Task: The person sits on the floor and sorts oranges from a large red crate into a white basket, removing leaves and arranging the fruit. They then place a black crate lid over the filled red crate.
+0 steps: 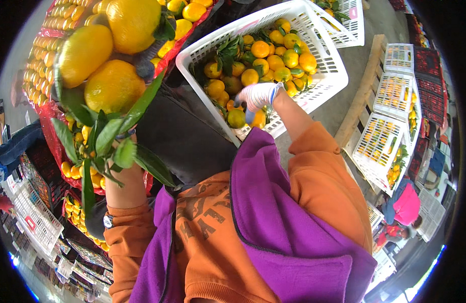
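My left hand [145, 65], in a glove with dark fingertips, is raised near the camera and holds a bunch of yellow-orange mandarins [113, 87]. Long green leaves [109, 136] hang from the bunch and hide much of that hand and wrist. My right hand [258, 95], in a white striped glove with grey fingertips, reaches down into a white plastic crate [187, 75]. Its fingers are apart just over loose mandarins, close to a greenish one [236, 118] at the crate's near side. More mandarins [274, 62] with leaves fill the crate's middle.
Left of the crate, red-lined containers [47, 121] hold rows of mandarins. Another white crate [350, 22] stands behind. White fruit crates [381, 132] sit on a wooden pallet [363, 91] at right. Farther right is a person in pink [406, 202]. Stacked crates [36, 216] stand at left.
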Available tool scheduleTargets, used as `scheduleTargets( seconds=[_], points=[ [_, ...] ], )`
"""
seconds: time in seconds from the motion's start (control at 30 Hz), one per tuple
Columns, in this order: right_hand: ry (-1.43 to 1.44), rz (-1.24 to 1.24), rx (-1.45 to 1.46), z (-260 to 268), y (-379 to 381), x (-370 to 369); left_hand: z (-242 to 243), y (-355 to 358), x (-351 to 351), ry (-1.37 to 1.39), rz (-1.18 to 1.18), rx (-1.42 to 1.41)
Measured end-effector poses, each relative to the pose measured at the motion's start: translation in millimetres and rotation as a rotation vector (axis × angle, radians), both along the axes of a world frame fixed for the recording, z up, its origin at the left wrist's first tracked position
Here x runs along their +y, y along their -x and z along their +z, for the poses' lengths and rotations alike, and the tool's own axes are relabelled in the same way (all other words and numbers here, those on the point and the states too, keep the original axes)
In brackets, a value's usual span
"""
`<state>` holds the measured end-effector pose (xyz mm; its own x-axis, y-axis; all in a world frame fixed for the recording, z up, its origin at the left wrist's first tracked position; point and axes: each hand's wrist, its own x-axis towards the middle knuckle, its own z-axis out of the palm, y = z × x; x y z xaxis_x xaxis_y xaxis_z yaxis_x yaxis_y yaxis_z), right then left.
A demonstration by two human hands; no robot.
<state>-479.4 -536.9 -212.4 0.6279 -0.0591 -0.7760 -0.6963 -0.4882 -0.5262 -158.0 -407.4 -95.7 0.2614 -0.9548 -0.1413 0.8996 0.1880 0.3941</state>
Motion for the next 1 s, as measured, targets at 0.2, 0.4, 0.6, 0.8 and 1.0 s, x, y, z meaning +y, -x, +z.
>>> scheduleTargets(
  seconds=[0.2,0.4,0.6,0.8,1.0],
  points=[
    [0.355,-0.025,-0.021,-46.7,-79.2,2.9,-2.9,-4.8,1.4,-0.013,0.029,-0.042],
    [0.445,-0.381,-0.098,-80.8,-71.1,8.6,0.5,-6.3,0.5,-0.006,0.040,-0.054],
    [0.200,-1.085,-0.715,-50.7,20.3,-29.5,1.0,-6.4,5.4,-0.007,0.056,-0.055],
    [-0.562,-2.010,-0.868,-18.6,97.6,-110.8,0.9,-2.8,7.3,-0.024,0.062,-0.065],
    [0.606,-0.350,0.383,-25.1,48.0,-127.7,1.4,-1.2,4.8,-0.033,0.072,-0.081]
  ],
)
